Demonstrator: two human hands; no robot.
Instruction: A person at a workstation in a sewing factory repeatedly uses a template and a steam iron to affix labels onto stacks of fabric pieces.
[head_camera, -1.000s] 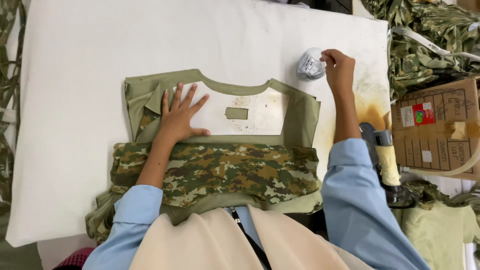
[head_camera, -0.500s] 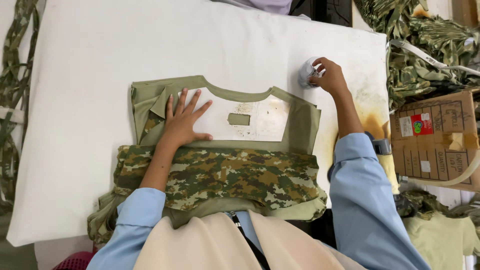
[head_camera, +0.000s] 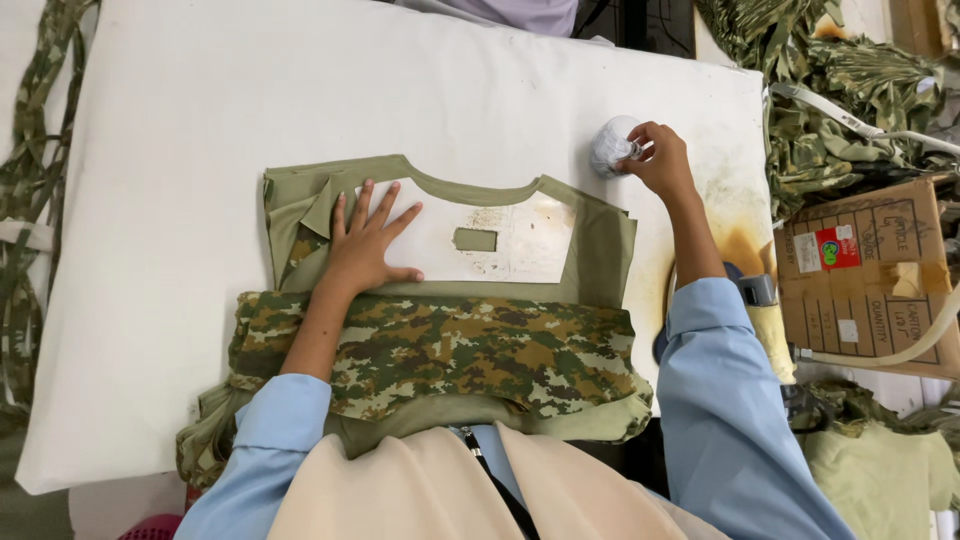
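Fingers (head_camera: 362, 205) splay on garment (head_camera: 440, 300); right hand (head_camera: 662, 160) grips wad (head_camera: 612, 145) near board edge.

Both arms are clad in long sleeves of plain light blue cloth — smooth, shirt-like, without pattern or print. The left sleeve (head_camera: 262, 440) ends in a cuff partway up the forearm, leaving the wrist and the left hand (head_camera: 366, 250) bare. The right sleeve (head_camera: 725, 420) is cut the same, loose and softly creased, its cuff also stopping short of the wrist, so the right hand (head_camera: 660, 160) is bare too. Over the chest hangs a broad beige cloth (head_camera: 440, 490) (a scarf or head covering, it seems) — parted by a dark strap (head_camera: 497, 488) running down the middle. No rings, watch or gloves can be made out.
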